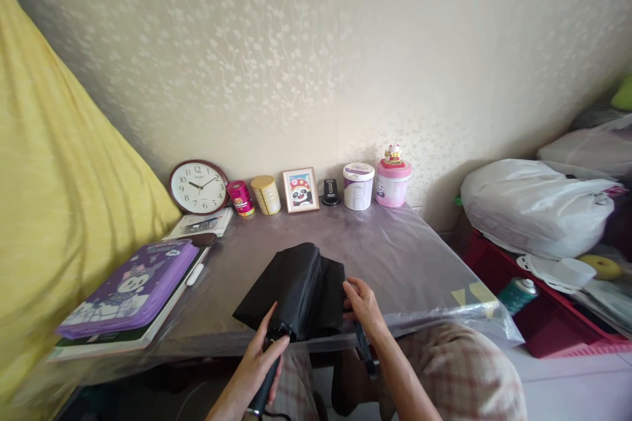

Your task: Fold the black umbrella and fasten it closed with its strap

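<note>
A black folding umbrella (286, 283), collapsed with its fabric loose in wide folds, lies over the front edge of the table. My left hand (264, 355) is wrapped round its black handle (264, 388), which points down toward me, with a thin cord at its end. At the right side of the fabric, my right hand (363, 302) has its fingers bent at the edge of a fold, seemingly pinching it; the fingertips are partly hidden. A dark strap-like piece (364, 348) hangs below that hand.
Plastic film covers the table (405, 256). On the left lie a purple case (133, 289) and books. Along the wall stand a clock (199, 187), tins (266, 195), a picture frame (301, 191) and tubs (358, 186). A red crate (548, 329) and white bag (538, 207) are right.
</note>
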Motion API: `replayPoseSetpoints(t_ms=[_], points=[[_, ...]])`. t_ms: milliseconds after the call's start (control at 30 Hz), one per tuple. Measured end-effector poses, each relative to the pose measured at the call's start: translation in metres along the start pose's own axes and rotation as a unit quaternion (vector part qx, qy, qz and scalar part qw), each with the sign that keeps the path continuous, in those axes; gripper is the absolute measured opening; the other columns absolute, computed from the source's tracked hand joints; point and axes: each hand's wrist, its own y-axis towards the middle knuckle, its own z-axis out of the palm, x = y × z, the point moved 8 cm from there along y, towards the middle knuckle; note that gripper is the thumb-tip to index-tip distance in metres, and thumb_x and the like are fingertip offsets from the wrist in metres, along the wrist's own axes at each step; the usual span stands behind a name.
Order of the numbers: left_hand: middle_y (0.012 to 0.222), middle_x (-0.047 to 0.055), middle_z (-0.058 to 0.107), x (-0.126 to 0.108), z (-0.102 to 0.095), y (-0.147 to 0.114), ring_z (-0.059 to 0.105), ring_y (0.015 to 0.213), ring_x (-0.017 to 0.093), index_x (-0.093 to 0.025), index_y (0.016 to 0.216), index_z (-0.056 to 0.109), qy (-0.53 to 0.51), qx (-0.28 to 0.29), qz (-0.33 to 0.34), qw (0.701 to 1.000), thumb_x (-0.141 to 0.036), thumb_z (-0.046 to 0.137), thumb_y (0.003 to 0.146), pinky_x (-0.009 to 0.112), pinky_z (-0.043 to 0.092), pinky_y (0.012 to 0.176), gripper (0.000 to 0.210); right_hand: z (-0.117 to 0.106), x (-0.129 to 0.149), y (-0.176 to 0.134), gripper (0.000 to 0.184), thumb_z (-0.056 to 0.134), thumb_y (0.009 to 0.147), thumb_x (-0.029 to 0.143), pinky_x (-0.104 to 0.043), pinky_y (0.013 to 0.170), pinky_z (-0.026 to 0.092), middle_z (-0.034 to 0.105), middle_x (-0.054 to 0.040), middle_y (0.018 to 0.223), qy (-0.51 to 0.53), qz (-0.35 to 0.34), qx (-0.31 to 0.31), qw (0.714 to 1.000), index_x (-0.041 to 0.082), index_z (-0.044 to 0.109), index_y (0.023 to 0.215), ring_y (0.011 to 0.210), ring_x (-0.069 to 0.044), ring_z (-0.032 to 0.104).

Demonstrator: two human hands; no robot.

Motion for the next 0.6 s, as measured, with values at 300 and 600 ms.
replayPoseSetpoints(t_ms=[300,600], points=[[0.046,-0.011,0.047,-0.002,-0.002,-0.003,0.042,0.027,0.008,-0.034,0.141,0.003,-0.026,0.006,0.005,1.0,-0.054,0.053,0.077,0.016,0.033,0.028,0.083,0.01,0.018,0.015,0.025,0.047,0.08,0.039,-0.022,0.044,0.049,0.054,0.0014,0.065,-0.041,0.026,0.078,0.996,0.015,0.055,0.08,0.048,-0.009,0.054],[0.047,-0.011,0.048,-0.008,0.001,-0.006,0.043,0.026,0.008,-0.031,0.141,0.002,-0.034,0.002,0.005,0.999,-0.057,0.056,0.073,0.015,0.031,0.027,0.091,0.016,0.012,0.035,0.025,0.046,0.077,0.037,-0.02,0.041,0.041,0.051,0.0026,0.052,-0.146,-0.037,0.028,0.988,0.016,0.054,0.066,0.048,-0.012,0.053]])
